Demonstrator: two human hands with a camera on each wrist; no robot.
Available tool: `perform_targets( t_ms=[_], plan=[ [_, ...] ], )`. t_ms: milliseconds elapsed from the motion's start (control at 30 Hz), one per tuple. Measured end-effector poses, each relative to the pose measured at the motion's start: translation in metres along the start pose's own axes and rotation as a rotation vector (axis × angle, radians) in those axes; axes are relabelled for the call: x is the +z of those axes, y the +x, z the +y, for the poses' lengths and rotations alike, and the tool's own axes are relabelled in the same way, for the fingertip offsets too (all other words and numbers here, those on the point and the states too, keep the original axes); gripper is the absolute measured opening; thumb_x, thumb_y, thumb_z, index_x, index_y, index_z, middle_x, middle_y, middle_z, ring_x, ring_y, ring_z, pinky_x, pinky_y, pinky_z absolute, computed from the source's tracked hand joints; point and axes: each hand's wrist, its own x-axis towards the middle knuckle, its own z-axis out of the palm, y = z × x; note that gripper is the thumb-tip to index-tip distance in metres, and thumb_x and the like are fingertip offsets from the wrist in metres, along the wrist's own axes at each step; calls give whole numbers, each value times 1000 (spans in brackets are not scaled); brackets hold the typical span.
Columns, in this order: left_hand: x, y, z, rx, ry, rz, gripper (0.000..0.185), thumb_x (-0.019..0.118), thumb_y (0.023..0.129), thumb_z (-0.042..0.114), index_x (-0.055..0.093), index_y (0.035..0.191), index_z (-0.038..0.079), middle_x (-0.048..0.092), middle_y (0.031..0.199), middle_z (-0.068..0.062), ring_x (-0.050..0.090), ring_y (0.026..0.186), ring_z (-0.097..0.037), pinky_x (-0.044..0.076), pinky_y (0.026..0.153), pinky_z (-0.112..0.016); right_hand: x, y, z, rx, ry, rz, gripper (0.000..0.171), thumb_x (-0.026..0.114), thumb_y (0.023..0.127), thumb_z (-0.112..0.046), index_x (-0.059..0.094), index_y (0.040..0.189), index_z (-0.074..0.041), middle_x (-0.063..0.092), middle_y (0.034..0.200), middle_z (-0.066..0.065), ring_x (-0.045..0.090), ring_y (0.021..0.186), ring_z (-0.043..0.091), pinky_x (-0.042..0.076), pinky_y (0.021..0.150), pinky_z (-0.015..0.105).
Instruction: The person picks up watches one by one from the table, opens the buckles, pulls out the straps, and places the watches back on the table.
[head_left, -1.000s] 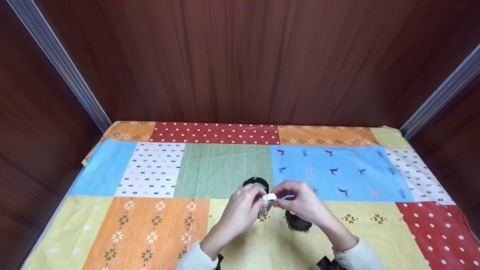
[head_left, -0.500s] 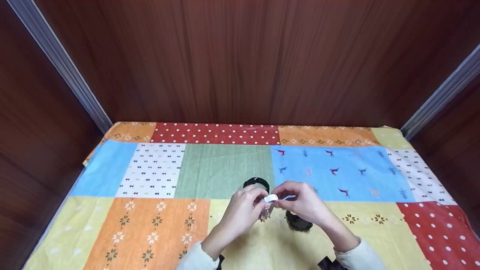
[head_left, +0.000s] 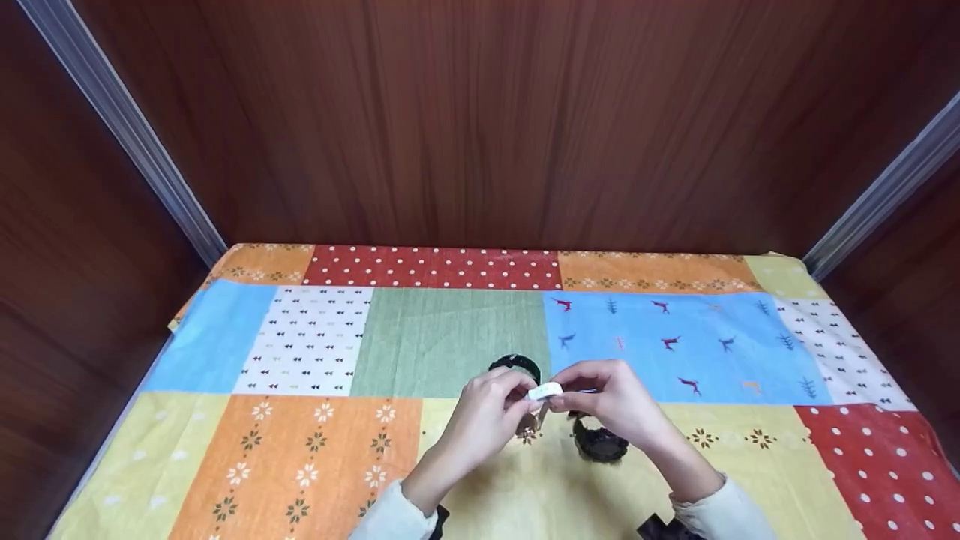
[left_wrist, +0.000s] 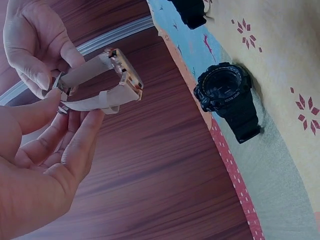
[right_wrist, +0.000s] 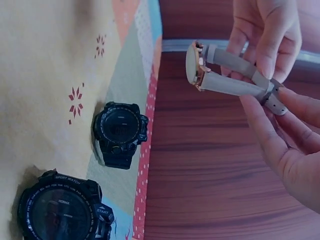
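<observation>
Both hands hold a wristwatch with a pale strap and a rose-gold case (left_wrist: 127,75), raised over the table. The strap (right_wrist: 232,85) forms a loop, its two ends meeting at the buckle between the fingers. My left hand (head_left: 480,420) pinches the strap by the buckle with thumb and fingers. From the other side, my right hand (head_left: 611,401) pinches the strap end, its holes showing in the right wrist view. In the head view the case hangs below the fingertips, partly hidden by them.
Two black sport watches lie on the patchwork tablecloth (head_left: 300,450): one black watch (head_left: 517,365) beyond the left hand, the other black watch (head_left: 600,444) under the right hand. Dark wood panels (head_left: 480,120) close off the back and sides.
My right hand has shifted slightly to the right and turned a little. The strap tip that stuck out past its fingers is now mostly hidden. The left hand stays nearly still.
</observation>
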Motion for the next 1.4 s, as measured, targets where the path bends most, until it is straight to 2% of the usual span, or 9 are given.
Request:
perform_targets(
  t_ms=[233, 433, 767, 1033, 1200, 1400],
  plan=[
    [1, 0, -3, -69, -120, -26, 6, 68, 79, 4, 65, 84, 2, 61, 85, -4, 60, 76, -11, 48, 66, -15, -3, -1, 4, 41, 129, -2, 24, 69, 78, -5, 64, 96, 10, 66, 85, 20, 65, 75, 21, 53, 71, 35],
    [1, -2, -4, -78, -113, -18, 5, 67, 80, 6, 65, 84, 4, 62, 84, -1, 59, 75, -11, 49, 67, -18, -6, -2, 7, 52, 224, -14, 27, 69, 79, -4, 61, 98, 13, 65, 87, 23, 66, 78, 26, 52, 74, 40],
    [2, -1, -3, -75, -96, -23, 8, 67, 80, 4, 64, 86, 4, 60, 85, -1, 60, 79, -11, 48, 70, -15, -5, -1, 8, 30, 194, -11, 24, 69, 78, -4, 60, 95, 12, 65, 85, 22, 65, 76, 23, 53, 71, 36],
    [3, -1, -4, 0, -70, 21, 12, 71, 77, 9, 63, 85, 4, 61, 82, -2, 59, 73, -15, 49, 66, -21, -2, 0, 9, -17, 203, -9, 23, 69, 78, -1, 60, 93, 14, 64, 84, 23, 65, 75, 21, 53, 72, 36],
    [6, -1, -5, 29, -29, 32, 11, 71, 76, 7, 63, 82, 5, 61, 81, -1, 58, 73, -13, 48, 66, -20, 0, 1, 10, -32, 150, -2, 20, 69, 77, -2, 61, 91, 11, 64, 83, 21, 65, 74, 19, 53, 70, 34],
    [7, 0, -6, 24, -23, 26, 10, 72, 75, 6, 64, 82, 5, 62, 82, -1, 59, 73, -11, 49, 67, -23, 0, 1, 11, -49, 84, 9, 20, 70, 77, -3, 63, 91, 9, 65, 83, 19, 64, 73, 16, 53, 68, 31]
  ],
)
